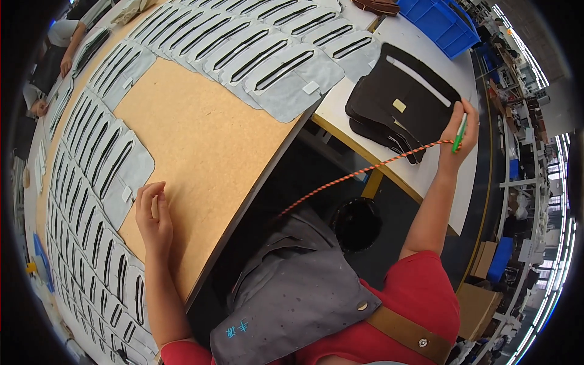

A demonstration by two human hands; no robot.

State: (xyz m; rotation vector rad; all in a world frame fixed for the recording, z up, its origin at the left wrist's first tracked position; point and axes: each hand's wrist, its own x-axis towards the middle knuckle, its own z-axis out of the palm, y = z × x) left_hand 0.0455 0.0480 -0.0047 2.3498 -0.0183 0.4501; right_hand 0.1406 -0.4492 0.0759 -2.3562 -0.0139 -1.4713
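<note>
My right hand (457, 131) is at the right corner of a stack of black flat panels (395, 91). Its thumb and fingertips touch the top panel's edge near the long cut-out slot. A slim green and white pen-like tool (460, 134) is held in this hand; I cannot make out its exact kind. From it an orange and black twisted cord (353, 174) runs down toward my lap. My left hand (154, 213) hovers at or rests on the tan tabletop (188, 115), fingers loosely bent and apart, holding nothing. Grey slotted panels (109, 170) lie beside it.
Overlapping rows of grey slotted panels (286, 85) cover the table's far and left sides. A white side table (331, 112) carries the black stack and a blue crate (438, 27). Below the gap is a black bin (358, 224). Another person's hands (66, 64) are at the far left.
</note>
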